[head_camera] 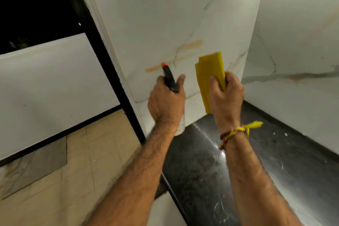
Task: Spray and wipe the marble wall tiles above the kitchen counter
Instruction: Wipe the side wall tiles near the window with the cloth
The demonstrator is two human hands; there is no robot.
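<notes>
Marble wall tiles (156, 14); apparently unlabelled spray bottle (169, 77).

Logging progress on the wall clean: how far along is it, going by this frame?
Done: nothing provable; no wet streaks or foam show on the white marble wall tiles. In hand: left hand grips the black spray bottle with orange nozzle, aimed at the wall; right hand holds the folded yellow cloth raised close to the tiles. Left: spraying and wiping, by the look of it. The dark stone counter shows white specks.
</notes>
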